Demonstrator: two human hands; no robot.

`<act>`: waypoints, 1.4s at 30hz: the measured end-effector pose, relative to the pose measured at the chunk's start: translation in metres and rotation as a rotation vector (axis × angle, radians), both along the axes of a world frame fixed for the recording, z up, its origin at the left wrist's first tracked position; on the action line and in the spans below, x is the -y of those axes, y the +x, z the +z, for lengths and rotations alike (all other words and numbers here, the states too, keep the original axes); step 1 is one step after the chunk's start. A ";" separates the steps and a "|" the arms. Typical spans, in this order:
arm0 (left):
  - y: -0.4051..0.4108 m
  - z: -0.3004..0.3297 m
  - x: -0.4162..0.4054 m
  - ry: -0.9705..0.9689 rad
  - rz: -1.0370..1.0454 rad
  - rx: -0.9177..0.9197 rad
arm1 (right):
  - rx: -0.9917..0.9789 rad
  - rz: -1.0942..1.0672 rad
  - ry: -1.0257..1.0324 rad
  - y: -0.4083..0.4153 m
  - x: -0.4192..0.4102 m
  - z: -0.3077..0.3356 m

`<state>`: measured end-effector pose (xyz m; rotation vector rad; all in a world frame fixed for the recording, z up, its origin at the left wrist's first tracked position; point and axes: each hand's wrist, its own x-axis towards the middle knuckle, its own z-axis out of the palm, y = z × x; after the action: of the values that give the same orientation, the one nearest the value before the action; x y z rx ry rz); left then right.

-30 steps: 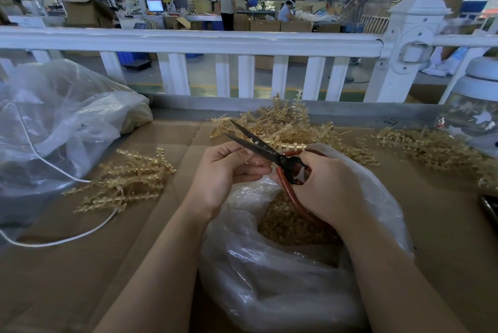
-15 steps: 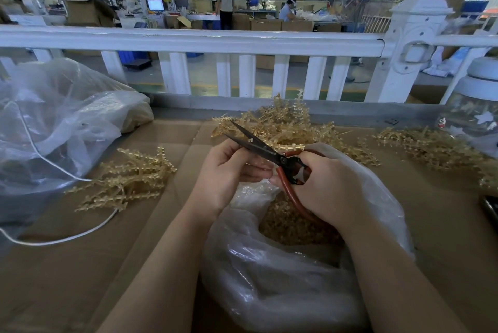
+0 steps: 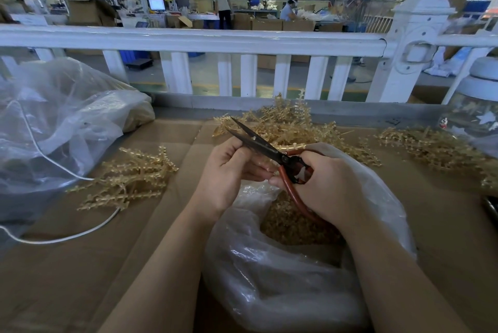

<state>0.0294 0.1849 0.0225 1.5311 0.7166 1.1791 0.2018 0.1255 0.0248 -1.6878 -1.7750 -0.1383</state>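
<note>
Right hand (image 3: 331,187) clamped on red-handled black-bladed scissors (image 3: 269,148), blades parted. I read long axis running up-left, over left hand (image 3: 229,171), fingers curled, contents unclear to me. Both above clear plastic bag (image 3: 269,292) of amber plastic offcuts (image 3: 291,227).

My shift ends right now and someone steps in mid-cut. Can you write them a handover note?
Right hand grips the red-handled scissors, blades open, above the clear bag.
Left hand: fingers curled beside the blades; what they pinch is too small to tell.
Done: cut golden bits lie in the bag.
Left to do: uncut golden sprigs on the cardboard, in a left pile, a middle pile and a right pile.
</note>
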 end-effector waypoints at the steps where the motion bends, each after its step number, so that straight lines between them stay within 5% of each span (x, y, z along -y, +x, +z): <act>1: 0.000 0.000 0.000 0.002 -0.001 0.004 | -0.031 0.012 -0.010 0.001 -0.002 -0.002; 14: 0.003 0.002 0.000 -0.016 0.001 0.038 | -0.132 0.049 0.008 0.005 -0.012 -0.014; 23: 0.004 0.003 0.002 -0.012 0.000 0.063 | 0.010 -0.010 0.113 0.000 -0.001 -0.002; 42: 0.007 0.003 0.003 -0.011 -0.011 0.099 | -0.019 -0.050 0.125 0.003 -0.011 -0.013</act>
<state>0.0363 0.1822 0.0259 1.4550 0.6477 1.2318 0.2052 0.1362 0.0120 -1.6391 -1.6754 -0.2501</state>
